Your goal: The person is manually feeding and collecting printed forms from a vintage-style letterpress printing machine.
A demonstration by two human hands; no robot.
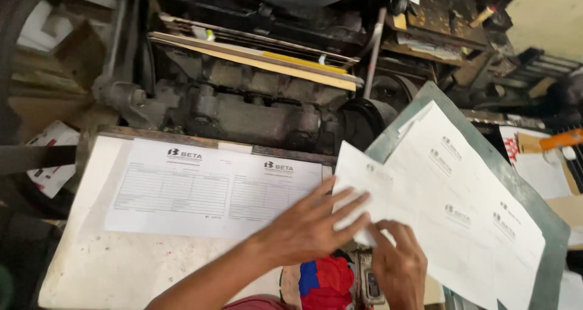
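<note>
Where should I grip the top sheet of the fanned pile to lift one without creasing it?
Judging by its pose, take the top sheet by its free left corner, coming from below-left, where both hands already touch it: the left hand lies flat there, and that corner overhangs the green board.

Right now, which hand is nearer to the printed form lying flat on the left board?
Left. The left hand rests by the flat printed form's right edge; the right hand sits farther right, under the fanned sheets.
</note>
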